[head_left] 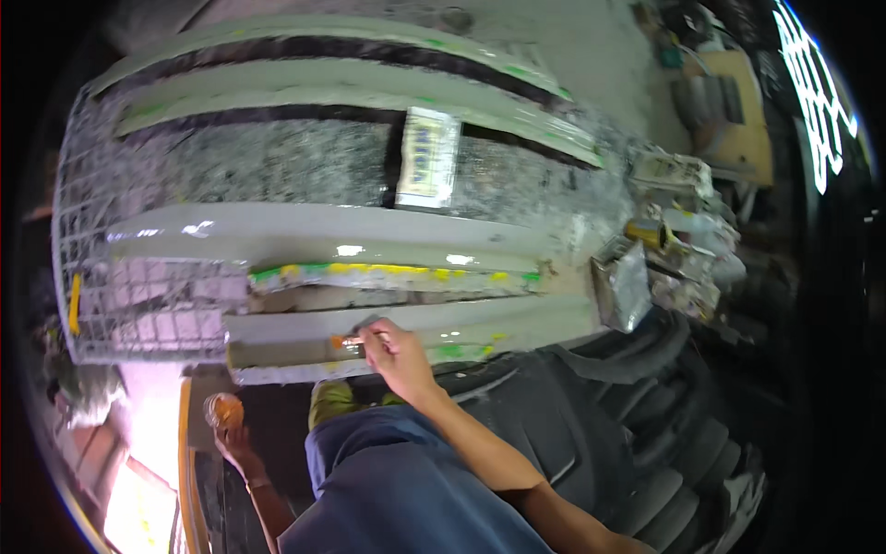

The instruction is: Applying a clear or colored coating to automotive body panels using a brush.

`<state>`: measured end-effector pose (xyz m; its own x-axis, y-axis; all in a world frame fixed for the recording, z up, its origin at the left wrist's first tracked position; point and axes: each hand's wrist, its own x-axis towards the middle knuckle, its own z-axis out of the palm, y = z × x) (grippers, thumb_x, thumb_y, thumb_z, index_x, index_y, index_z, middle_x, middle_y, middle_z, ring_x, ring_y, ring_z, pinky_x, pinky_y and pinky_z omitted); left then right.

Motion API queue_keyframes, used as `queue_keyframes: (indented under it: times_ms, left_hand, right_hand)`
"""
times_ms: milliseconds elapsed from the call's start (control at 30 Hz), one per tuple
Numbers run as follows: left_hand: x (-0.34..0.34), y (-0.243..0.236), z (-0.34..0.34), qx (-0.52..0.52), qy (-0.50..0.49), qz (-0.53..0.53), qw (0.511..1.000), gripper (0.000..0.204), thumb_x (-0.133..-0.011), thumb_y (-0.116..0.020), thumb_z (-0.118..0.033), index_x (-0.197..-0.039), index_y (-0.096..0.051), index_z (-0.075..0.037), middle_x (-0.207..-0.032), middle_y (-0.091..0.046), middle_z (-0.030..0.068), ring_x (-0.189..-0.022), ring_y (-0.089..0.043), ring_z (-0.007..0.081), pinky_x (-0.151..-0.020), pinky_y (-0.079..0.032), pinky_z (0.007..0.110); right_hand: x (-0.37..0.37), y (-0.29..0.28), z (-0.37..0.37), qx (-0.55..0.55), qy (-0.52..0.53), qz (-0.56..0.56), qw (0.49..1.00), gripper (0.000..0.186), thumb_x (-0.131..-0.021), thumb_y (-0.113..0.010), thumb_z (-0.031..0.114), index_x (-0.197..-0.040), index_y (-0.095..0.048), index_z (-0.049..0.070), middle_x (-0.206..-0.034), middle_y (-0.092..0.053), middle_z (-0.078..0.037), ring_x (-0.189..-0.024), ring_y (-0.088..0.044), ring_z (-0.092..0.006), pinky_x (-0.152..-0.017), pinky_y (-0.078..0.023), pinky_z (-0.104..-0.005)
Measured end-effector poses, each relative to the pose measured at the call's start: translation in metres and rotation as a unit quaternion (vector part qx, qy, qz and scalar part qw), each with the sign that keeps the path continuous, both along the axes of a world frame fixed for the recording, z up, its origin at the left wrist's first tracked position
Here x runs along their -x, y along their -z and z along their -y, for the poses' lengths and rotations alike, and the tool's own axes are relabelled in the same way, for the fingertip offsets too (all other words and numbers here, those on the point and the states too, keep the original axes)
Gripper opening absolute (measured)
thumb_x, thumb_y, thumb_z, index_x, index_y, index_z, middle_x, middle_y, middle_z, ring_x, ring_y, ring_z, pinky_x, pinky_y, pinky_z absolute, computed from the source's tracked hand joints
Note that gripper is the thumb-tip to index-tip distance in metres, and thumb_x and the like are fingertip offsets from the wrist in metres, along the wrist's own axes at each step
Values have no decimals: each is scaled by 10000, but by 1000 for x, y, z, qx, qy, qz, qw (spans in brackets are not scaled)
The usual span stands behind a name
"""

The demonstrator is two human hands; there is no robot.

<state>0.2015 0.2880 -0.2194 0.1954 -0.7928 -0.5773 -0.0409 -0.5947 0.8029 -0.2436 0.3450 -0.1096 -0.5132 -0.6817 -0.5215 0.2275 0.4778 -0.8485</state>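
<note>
My right hand (399, 358) is closed in a pinch around a small paintbrush (351, 341) with an orange tip. The tip is over the nearest long, pale grey panel (286, 330); whether it touches the surface I cannot tell. Low on the left, my left hand (238, 447) is wrapped round a small clear cup (222, 410) with orange paint in it. Just beyond the near panel runs another long grey panel (305, 235), its near edge daubed yellow and green. Green and yellow spots also mark the right part of the near panel.
Two more long panels (277, 88) lie at the far side. A white printed packet (428, 159) rests between the panel pairs. A wire mesh rack (83, 185) is at left. Clutter with a yellow can (645, 233) stands at right, and black sheeting (526, 415) lies near me.
</note>
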Motion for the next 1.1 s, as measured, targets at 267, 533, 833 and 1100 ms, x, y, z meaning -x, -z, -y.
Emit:
queue_keyframes:
  times_ms: [267, 533, 833, 1100]
  left_hand:
    - [-14, 5, -2, -62, -70, 20, 995, 448, -948, -525, -387, -1338, -448, -180, -1112, -547, 73, -995, -574, 174, -858, -465, 303]
    - [-24, -13, -8, -5, -67, 51, 996, 628, -893, -539, -567, -1325, -470, -116, -1125, -554, 79, -999, -569, 192, -791, -458, 297]
    - [61, -65, -51, 53, -65, 51, 995, 766, -845, -548, -653, -1397, -374, -152, -1199, -526, 116, -1048, -559, 225, -919, -463, 337]
    - [86, -57, -84, 2, -71, 52, 996, 777, -837, -552, -661, -1395, -375, -151, -1190, -529, 114, -1035, -562, 224, -914, -466, 337]
  right_hand:
    - [71, -20, -83, -92, 84, -147, 981, 145, -945, -558, 155, -933, -597, 16, -597, -590, -52, -516, -539, -114, -489, -420, -288]
    - [138, -14, -182, -111, 170, -156, 967, 198, -956, -563, 177, -877, -610, 1, -603, -576, -9, -502, -497, -65, -471, -396, -241]
    - [182, -11, -257, -135, 226, -247, 932, 209, -930, -559, 174, -897, -620, -24, -623, -628, -125, -538, -605, -215, -540, -451, -350]
    - [228, 1, -327, -138, 281, -331, 890, 209, -922, -572, 188, -902, -627, -13, -645, -634, -146, -564, -621, -250, -545, -463, -353]
